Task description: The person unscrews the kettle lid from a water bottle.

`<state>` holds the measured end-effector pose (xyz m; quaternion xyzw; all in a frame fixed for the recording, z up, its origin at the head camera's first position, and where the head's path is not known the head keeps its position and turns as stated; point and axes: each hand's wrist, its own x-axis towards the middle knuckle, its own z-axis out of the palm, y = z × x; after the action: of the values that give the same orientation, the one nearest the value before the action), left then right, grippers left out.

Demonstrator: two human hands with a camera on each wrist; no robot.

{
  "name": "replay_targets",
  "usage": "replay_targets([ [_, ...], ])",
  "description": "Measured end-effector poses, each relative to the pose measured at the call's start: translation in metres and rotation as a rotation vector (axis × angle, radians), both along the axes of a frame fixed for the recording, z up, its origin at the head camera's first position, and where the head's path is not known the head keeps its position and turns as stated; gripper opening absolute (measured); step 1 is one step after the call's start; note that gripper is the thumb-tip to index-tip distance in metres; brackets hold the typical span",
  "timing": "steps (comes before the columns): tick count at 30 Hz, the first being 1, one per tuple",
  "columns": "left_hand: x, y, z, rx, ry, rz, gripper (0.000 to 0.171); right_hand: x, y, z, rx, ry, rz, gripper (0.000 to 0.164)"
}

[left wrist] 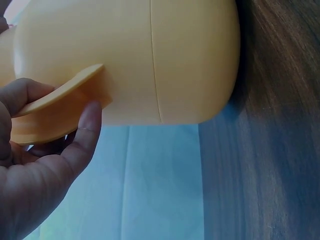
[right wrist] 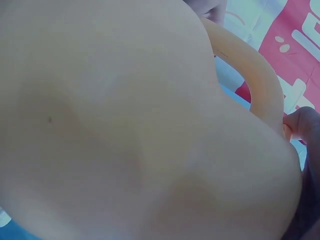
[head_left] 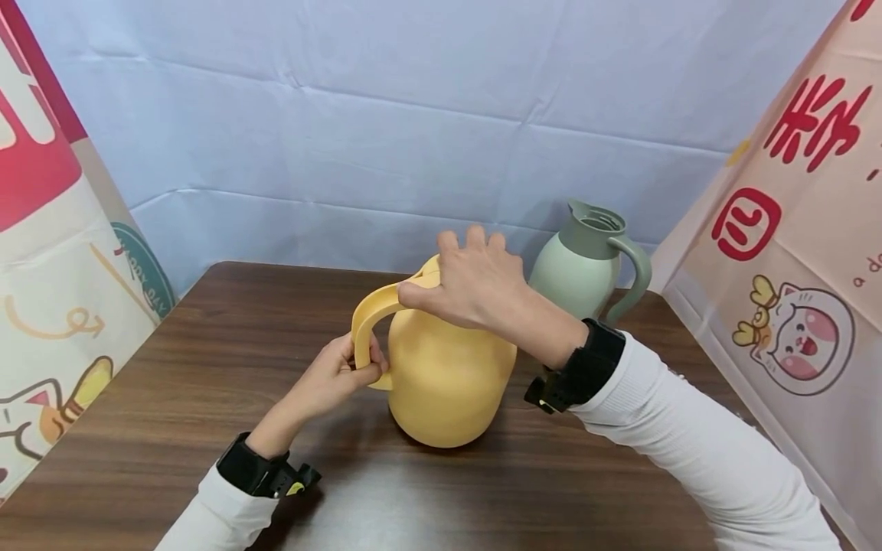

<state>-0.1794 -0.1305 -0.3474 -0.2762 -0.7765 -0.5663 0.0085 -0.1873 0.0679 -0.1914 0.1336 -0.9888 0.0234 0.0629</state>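
Observation:
A yellow thermos jug [head_left: 448, 390] stands upright on the wooden table, its handle [head_left: 365, 325] toward the left. My left hand [head_left: 334, 379] grips the lower part of that handle, with thumb and fingers on both sides of it in the left wrist view. Over the jug's top lies my right hand [head_left: 475, 291], fingers bent over the far side and thumb by the upper end of the handle. The palm hides most of the top, so any lid there cannot be made out. In the right wrist view the jug's body [right wrist: 140, 120] fills most of the picture.
Behind and to the right stands a pale green thermos jug [head_left: 575, 272] with a darker green spout and handle, its top opening visible. The dark wooden table [head_left: 207, 421] ends against a pale cloth backdrop [head_left: 331, 138]. Printed sheets [head_left: 813, 252] hang at both sides.

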Motion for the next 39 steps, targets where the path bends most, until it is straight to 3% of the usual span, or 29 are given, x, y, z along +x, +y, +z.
replay_targets([
  [11, 0.0, 0.001, -0.003, -0.003, 0.007, -0.007, 0.011, 0.0, 0.001, 0.003, 0.018, -0.063, 0.014, 0.073],
  [20, -0.002, 0.003, -0.003, -0.018, 0.008, -0.002, 0.011, -0.002, 0.001, 0.011, 0.041, -0.138, 0.021, 0.067],
  [32, 0.0, -0.002, 0.0, -0.035, 0.0, 0.017, 0.014, -0.005, -0.001, 0.009, -0.033, -0.103, 0.102, 0.04],
  [39, 0.001, -0.001, 0.001, -0.036, 0.006, -0.007, 0.012, -0.003, 0.001, 0.009, -0.015, -0.08, 0.124, 0.034],
])
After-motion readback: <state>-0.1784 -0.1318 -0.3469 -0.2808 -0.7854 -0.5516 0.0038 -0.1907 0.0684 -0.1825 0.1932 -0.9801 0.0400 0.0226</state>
